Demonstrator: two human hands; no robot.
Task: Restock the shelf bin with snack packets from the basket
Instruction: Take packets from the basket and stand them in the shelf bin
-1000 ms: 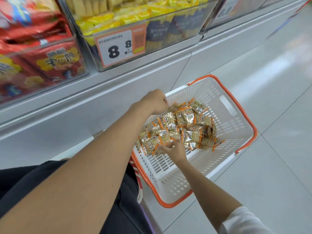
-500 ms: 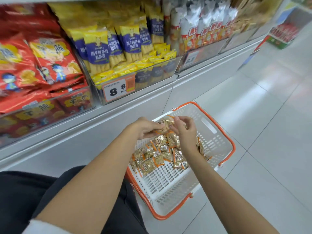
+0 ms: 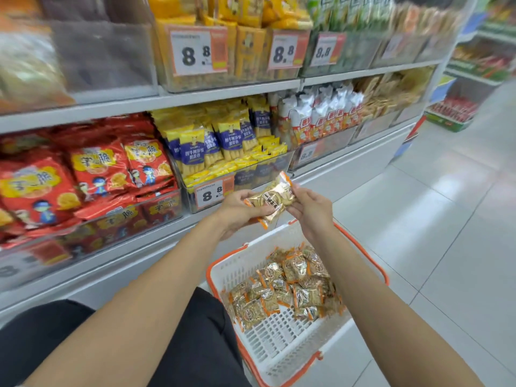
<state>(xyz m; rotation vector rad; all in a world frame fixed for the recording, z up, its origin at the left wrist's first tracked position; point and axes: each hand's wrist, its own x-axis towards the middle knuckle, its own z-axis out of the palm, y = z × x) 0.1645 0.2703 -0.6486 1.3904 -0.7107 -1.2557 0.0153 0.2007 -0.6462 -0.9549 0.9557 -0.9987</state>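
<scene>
A white basket with an orange rim (image 3: 282,356) stands on the floor below my arms and holds several gold snack packets with orange edges (image 3: 290,289). Both hands are raised above it in front of the lower shelf. My left hand (image 3: 237,210) grips a small stack of the gold packets (image 3: 275,198) from the left. My right hand (image 3: 312,210) pinches the same stack at its right end. A clear shelf bin with a price tag reading 8.8 (image 3: 212,194) sits just behind the hands.
The lower shelf holds red snack bags (image 3: 92,174) on the left, blue and yellow packs (image 3: 223,141) in the middle and white packs (image 3: 321,113) on the right. More clear bins line the upper shelf (image 3: 223,93). Pale floor tiles (image 3: 432,219) stretch to the right.
Both hands rose from the basket with gold packets and now hold them up in front of the shelf. My view tilted upward, showing more of the shelves.
</scene>
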